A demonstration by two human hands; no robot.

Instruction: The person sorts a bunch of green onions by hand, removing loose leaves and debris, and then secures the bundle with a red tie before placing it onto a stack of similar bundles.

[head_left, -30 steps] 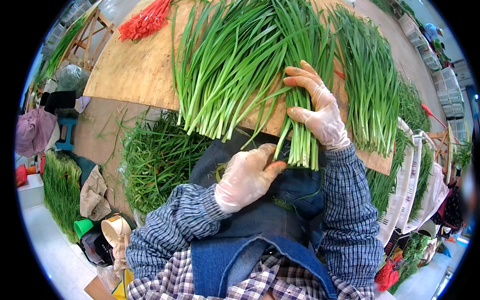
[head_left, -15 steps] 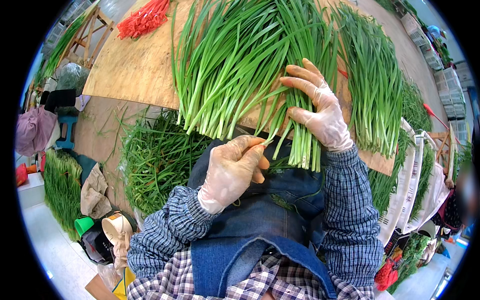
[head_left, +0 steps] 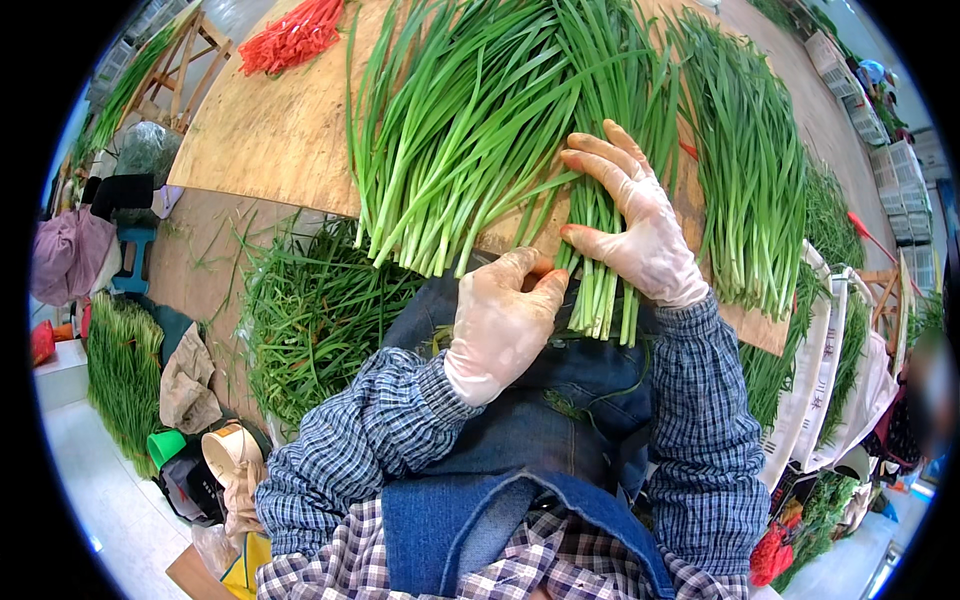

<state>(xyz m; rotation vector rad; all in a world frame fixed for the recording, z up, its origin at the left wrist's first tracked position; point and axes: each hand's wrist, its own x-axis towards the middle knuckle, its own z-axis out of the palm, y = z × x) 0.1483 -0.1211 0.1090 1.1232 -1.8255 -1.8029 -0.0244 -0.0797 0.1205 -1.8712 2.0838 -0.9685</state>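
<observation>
Garlic chives (head_left: 440,190) lie in a broad loose heap on a wooden board, pale stem ends toward me. A smaller bunch of chives (head_left: 600,300) extends past the board's near edge. My right hand (head_left: 645,230), in a thin stained glove, rests over this bunch with fingers stretched apart and its thumb beside the stems. Just left of those stem ends is my left hand (head_left: 505,325), gloved too, its fingers curled in toward the thumb. Whatever lies between its fingertips is hidden. Another row of chives (head_left: 745,190) lies farther right.
Red ties (head_left: 290,38) lie on the wooden board (head_left: 270,140) at its far left. Loose greens (head_left: 310,320) are piled below its left edge. A white bag (head_left: 815,370) with greens stands at right. A blue stool (head_left: 135,260) and a green cup (head_left: 165,447) are at left.
My left hand, which was pinching a few chive stems, has moved right and slightly up, closer to the small bunch. The right hand stays over the bunch, its thumb slightly shifted.
</observation>
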